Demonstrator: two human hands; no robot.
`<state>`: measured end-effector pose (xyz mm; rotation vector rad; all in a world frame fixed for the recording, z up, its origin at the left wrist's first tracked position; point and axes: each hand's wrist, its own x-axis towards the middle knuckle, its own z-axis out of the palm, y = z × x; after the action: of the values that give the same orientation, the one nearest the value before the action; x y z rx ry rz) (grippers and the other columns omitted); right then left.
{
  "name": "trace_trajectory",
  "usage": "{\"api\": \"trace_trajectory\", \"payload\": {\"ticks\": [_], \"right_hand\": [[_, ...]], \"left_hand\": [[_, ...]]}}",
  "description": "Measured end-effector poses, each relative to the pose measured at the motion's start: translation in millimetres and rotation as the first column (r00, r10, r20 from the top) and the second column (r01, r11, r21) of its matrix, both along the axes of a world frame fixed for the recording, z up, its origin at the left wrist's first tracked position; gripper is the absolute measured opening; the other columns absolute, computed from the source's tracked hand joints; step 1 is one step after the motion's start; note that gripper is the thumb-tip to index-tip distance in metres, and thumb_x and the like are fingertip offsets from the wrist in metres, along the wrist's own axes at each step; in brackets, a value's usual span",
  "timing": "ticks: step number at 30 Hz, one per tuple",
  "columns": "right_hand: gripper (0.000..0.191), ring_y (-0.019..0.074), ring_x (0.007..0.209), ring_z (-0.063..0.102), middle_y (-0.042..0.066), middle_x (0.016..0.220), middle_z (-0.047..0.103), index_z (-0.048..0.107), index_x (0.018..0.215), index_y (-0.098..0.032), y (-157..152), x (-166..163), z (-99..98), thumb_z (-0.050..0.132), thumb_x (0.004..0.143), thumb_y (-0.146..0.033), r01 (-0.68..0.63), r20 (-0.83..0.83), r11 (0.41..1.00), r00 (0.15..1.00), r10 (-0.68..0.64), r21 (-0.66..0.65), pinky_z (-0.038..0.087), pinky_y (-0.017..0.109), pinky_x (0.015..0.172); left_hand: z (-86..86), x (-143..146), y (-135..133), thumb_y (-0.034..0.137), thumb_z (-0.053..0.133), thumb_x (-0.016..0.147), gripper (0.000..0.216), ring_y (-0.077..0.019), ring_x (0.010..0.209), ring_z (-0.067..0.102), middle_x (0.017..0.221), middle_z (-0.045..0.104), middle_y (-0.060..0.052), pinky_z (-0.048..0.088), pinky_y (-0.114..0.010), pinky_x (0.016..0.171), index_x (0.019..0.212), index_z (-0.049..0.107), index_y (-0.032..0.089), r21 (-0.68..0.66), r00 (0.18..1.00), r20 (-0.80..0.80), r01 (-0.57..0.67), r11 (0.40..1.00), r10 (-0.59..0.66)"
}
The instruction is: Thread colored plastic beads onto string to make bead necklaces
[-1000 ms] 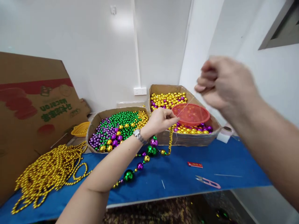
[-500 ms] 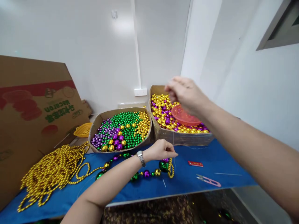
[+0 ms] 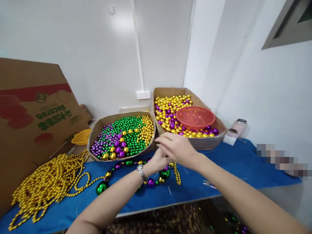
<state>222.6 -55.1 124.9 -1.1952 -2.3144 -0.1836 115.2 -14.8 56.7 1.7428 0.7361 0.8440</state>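
Note:
My left hand point(image 3: 156, 161), with a watch on the wrist, is closed just above a strand of big green, purple and gold beads point(image 3: 133, 178) lying on the blue table cloth point(image 3: 219, 169). My right hand point(image 3: 174, 148) reaches over it, fingers bunched together against the left fingers. What the two hands pinch is hidden; it sits at the end of the bead strand. A thin gold bead chain point(image 3: 177, 174) hangs down beside the hands.
Two cardboard trays stand behind: one of green, purple and gold beads point(image 3: 123, 136), one of gold and purple beads point(image 3: 170, 113) with a red plastic bowl point(image 3: 195, 117). A heap of gold bead chains point(image 3: 48, 182) lies left. A big carton point(image 3: 36, 107) leans at the left.
My right hand has come down from high on the right to meet the left hand. The left hand lowered the bead strand onto the cloth.

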Motion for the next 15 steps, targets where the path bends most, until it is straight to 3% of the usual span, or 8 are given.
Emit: {"api": "trace_trajectory", "payload": {"ticks": [2,4,7,10,15], "right_hand": [[0.028,0.0191,0.096,0.061,0.008,0.11,0.064,0.058,0.114,-0.021,-9.8,34.7,-21.7,0.042,0.093,-0.027,0.058,-0.219,0.992,0.972,-0.082,-0.114,0.047,0.032,0.079],[0.033,0.0168,0.082,0.065,0.007,0.103,0.067,0.053,0.122,-0.021,-19.4,53.2,-44.9,0.041,0.093,-0.033,0.002,-0.355,0.933,0.925,-0.139,-0.36,0.05,0.029,0.07],[0.029,0.0134,0.064,0.063,0.001,0.078,0.067,0.059,0.104,-0.019,-29.5,56.6,-68.3,0.039,0.094,-0.038,-0.093,-0.435,0.839,0.882,-0.18,-0.535,0.048,0.024,0.058],[0.031,0.013,0.062,0.058,-0.001,0.066,0.061,0.059,0.076,-0.019,-32.0,54.7,-66.0,0.041,0.093,-0.038,-0.039,-0.401,0.884,0.9,-0.171,-0.465,0.043,0.022,0.057],[0.025,0.0151,0.067,0.059,0.002,0.072,0.063,0.06,0.079,-0.02,-35.6,58.9,-44.9,0.042,0.092,-0.033,0.104,-0.344,0.968,0.922,-0.18,-0.229,0.042,0.024,0.06]], "left_hand": [[-0.6,-6.8,-0.8,0.039,0.06,0.081,0.03,-0.0124,0.062,0.053,0.069,0.059,-0.001,0.043,-0.023,0.056,0.076,0.064,0.01,-0.004,0.998,-0.011,0.055,0.998,-0.055],[0.6,-11.4,-1.7,0.042,0.062,0.078,0.033,-0.008,0.052,0.043,0.055,0.05,0.003,0.033,-0.02,0.048,0.064,0.061,0.011,0.007,0.996,-0.031,0.088,0.996,-0.087],[3.4,-14.9,-3.2,0.043,0.061,0.077,0.034,-0.007,0.05,0.039,0.054,0.049,0.004,0.029,-0.02,0.047,0.063,0.06,0.012,0.027,0.998,-0.048,0.051,0.998,-0.05],[3.8,-18.1,-3.8,0.044,0.063,0.076,0.034,-0.0079,0.052,0.043,0.057,0.055,0.002,0.032,-0.02,0.049,0.066,0.064,0.012,0.003,0.996,-0.056,0.072,0.997,-0.072],[0.8,-25.8,-0.7,0.044,0.064,0.077,0.034,-0.0106,0.058,0.052,0.065,0.064,-0.003,0.039,-0.022,0.057,0.082,0.071,0.011,-0.164,0.983,0.026,0.185,0.969,-0.183]]}}
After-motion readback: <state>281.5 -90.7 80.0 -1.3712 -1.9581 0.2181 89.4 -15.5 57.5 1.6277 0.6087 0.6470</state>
